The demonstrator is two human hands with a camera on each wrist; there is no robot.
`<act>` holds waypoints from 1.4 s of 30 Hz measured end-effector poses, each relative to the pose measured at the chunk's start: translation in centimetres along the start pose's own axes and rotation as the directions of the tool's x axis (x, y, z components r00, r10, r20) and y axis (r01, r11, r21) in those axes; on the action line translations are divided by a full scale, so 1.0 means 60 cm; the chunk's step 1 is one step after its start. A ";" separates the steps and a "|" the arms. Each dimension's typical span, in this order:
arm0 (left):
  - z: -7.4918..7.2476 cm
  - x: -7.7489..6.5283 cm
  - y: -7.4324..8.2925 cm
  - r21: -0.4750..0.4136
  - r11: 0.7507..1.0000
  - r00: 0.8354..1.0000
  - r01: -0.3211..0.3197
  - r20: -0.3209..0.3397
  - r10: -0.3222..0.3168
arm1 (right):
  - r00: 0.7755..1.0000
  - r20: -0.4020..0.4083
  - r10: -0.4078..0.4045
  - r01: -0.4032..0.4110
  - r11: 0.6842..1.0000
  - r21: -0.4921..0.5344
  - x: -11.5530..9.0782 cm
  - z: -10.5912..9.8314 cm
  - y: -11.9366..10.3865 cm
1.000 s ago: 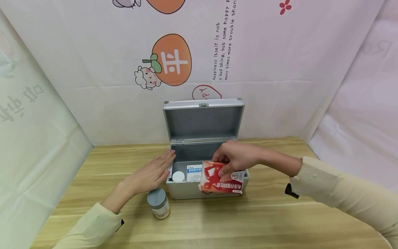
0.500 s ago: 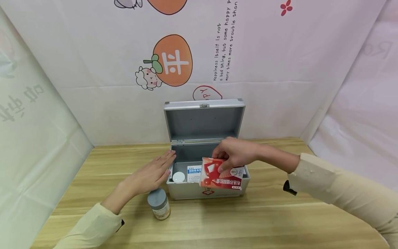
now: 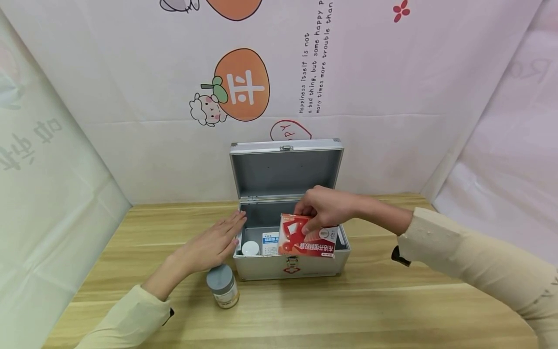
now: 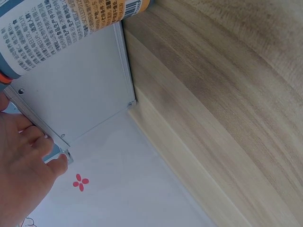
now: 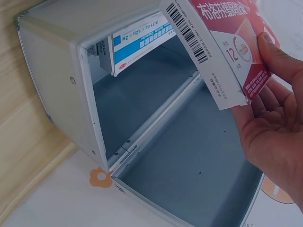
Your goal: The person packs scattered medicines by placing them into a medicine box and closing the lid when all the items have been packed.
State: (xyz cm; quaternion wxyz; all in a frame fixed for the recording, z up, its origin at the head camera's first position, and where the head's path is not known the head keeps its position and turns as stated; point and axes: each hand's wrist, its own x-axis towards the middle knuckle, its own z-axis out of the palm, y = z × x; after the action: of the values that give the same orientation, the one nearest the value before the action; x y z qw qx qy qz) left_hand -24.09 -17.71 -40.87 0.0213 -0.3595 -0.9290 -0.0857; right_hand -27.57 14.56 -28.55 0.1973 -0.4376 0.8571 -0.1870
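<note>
My right hand (image 3: 329, 206) pinches a red and white medicine box (image 3: 307, 237) by its upper part, thumb on the printed face. The box overlaps the front rim of an open silver first-aid case (image 3: 261, 267) in the head view. From the right wrist, the medicine box (image 5: 227, 47) appears tilted above the case opening. Inside stand a blue and white medicine box (image 3: 270, 242) and a white-capped container (image 3: 250, 248). With fingers extended, my left hand (image 3: 213, 245) rests on the case's left rim. Below it stands a grey-lidded bottle (image 3: 223, 286).
The case lid (image 3: 285, 172) leans back, raised, near the printed white cloth (image 3: 370, 155) behind the table. More cloth hangs at both sides. The wooden table (image 3: 370, 310) extends in front of the case and to its right.
My right hand has lifted the red medicine box up and slightly left, uncovering the case's front latch and red cross emblem. The left hand has stayed in place.
</note>
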 end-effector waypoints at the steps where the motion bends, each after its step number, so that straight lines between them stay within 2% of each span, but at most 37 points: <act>1: 0.000 0.000 0.000 0.001 1.000 1.000 0.000 -0.001 0.000 | 1.000 0.001 0.001 -0.001 1.000 -0.003 0.001 -0.001 0.000; 25: -0.003 0.000 0.000 -0.009 1.000 1.000 0.008 0.011 -0.008 | 1.000 0.024 0.005 -0.004 0.999 -0.034 0.031 -0.015 0.009; 42: 0.003 0.001 -0.003 0.000 1.000 1.000 -0.009 -0.010 0.009 | 0.996 0.067 0.062 -0.058 0.996 -0.063 0.054 -0.020 0.020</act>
State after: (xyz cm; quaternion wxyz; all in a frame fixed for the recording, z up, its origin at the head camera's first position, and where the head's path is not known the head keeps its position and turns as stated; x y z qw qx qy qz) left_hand -24.25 -17.78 -41.06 0.0261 -0.3633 -0.9272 -0.0875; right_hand -30.75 12.71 -28.70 0.2188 -0.4236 0.8679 -0.1395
